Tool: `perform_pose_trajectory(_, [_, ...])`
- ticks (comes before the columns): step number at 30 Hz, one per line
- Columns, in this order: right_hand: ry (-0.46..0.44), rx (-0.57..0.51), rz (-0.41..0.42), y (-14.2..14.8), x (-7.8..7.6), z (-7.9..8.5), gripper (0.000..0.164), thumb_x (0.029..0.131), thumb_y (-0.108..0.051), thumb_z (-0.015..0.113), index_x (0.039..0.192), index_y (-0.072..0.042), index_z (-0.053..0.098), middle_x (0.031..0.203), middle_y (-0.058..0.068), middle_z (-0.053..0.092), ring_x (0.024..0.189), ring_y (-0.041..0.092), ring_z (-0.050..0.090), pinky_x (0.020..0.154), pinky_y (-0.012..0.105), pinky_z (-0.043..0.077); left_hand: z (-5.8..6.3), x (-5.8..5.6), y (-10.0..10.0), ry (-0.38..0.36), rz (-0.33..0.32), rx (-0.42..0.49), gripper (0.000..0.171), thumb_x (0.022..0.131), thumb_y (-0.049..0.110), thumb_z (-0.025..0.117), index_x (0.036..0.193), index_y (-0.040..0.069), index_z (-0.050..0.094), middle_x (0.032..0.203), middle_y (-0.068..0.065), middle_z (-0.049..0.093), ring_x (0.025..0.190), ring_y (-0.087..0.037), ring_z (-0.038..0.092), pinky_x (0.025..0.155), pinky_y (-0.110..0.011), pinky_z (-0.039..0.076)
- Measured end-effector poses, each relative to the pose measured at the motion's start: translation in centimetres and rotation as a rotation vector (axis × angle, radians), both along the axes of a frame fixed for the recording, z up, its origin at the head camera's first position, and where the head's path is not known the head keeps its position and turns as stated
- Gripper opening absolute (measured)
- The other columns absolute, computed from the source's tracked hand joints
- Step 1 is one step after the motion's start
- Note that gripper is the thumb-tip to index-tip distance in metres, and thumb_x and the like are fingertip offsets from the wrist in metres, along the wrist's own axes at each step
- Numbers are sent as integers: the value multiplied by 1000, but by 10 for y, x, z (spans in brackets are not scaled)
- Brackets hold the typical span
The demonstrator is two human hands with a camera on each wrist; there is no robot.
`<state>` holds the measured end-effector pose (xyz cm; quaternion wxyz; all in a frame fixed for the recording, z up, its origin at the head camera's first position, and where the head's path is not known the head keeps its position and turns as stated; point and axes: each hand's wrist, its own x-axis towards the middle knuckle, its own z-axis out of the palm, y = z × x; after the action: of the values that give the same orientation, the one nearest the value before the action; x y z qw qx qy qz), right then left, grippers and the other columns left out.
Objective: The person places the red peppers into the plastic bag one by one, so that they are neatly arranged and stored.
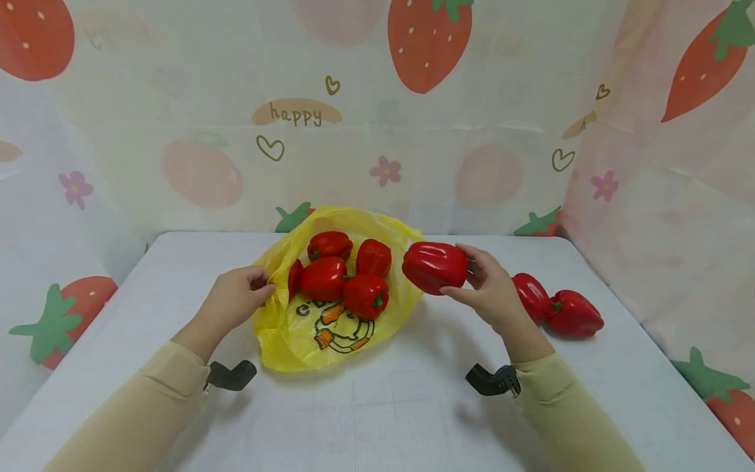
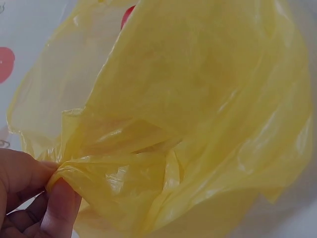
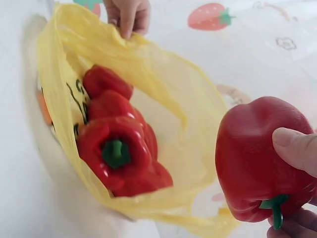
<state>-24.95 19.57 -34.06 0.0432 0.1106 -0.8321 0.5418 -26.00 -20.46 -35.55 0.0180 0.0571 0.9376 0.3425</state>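
A yellow plastic bag (image 1: 271,334) with a printed cartoon lies on the table, its mouth spread wide. Several red bell peppers (image 1: 321,278) show inside it, one with its green stem turned toward the right wrist camera. My left hand (image 1: 238,295) pinches the bag's left edge between thumb and fingers; the left wrist view shows the plastic bunched at the fingertips (image 2: 62,198). In my right hand (image 1: 492,288) is another red bell pepper (image 1: 435,267), held sideways by the bag's right rim. Its green stem (image 3: 276,206) points down in the right wrist view.
Two more red bell peppers (image 1: 572,313) lie on the white table (image 1: 389,419) to the right, partly behind my right wrist. A fabric backdrop (image 1: 377,131) printed with strawberries rises behind the table and along its sides.
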Motion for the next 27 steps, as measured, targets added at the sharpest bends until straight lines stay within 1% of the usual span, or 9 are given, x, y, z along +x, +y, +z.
perform_pose_trajectory(4, [3, -2, 59, -17, -2, -2, 76, 72, -17, 77, 137, -14, 37, 131, 5, 44, 119, 25, 45, 91, 40, 45, 0, 1, -2, -11, 8, 20, 10, 90, 16, 57, 94, 7, 60, 85, -8, 59, 75, -21, 52, 67, -28, 50])
perform_pose_trajectory(6, [-5, 6, 77, -25, -4, -4, 76, 72, -17, 78, 137, -15, 38, 131, 4, 45, 119, 23, 46, 91, 39, 45, 0, 1, -3, -16, 10, 31, 11, 90, 17, 57, 94, 7, 60, 86, -8, 60, 76, -21, 54, 68, -28, 50])
perform_pose_trajectory(12, [-3, 33, 138, -48, -9, -10, 73, 73, -16, 77, 136, -11, 39, 127, 6, 47, 118, 24, 48, 94, 38, 42, 1, 2, -5, -34, 20, 66, 18, 91, 20, 56, 100, 5, 59, 91, -10, 60, 78, -20, 56, 72, -31, 52])
perform_pose_trajectory(14, [-10, 45, 155, -56, -9, -12, 72, 73, -16, 77, 135, -12, 41, 127, 5, 47, 118, 23, 48, 95, 37, 42, 1, 2, -6, -40, 25, 81, 19, 91, 20, 56, 101, 5, 59, 93, -10, 60, 79, -20, 56, 73, -31, 52])
perform_pose_trajectory(17, [-22, 76, 166, -68, -10, -15, 72, 72, -19, 78, 133, -15, 42, 126, 2, 47, 118, 20, 48, 94, 35, 43, 1, 2, -7, -50, 32, 100, 21, 91, 22, 56, 103, 5, 59, 94, -11, 60, 80, -20, 56, 75, -31, 52])
perform_pose_trajectory(21, [-18, 107, 167, -82, -11, -17, 71, 70, -20, 79, 131, -17, 45, 124, 1, 47, 116, 18, 48, 92, 34, 44, 1, 2, -7, -71, 41, 128, 24, 91, 24, 56, 106, 5, 59, 98, -11, 59, 83, -21, 56, 77, -32, 52])
perform_pose_trajectory(27, [-29, 148, 167, -101, -16, -22, 69, 70, -21, 79, 131, -17, 46, 127, 0, 46, 116, 19, 48, 92, 35, 45, 0, 1, -9, -90, 55, 159, 26, 92, 25, 55, 109, 6, 58, 103, -12, 58, 86, -23, 57, 80, -34, 52])
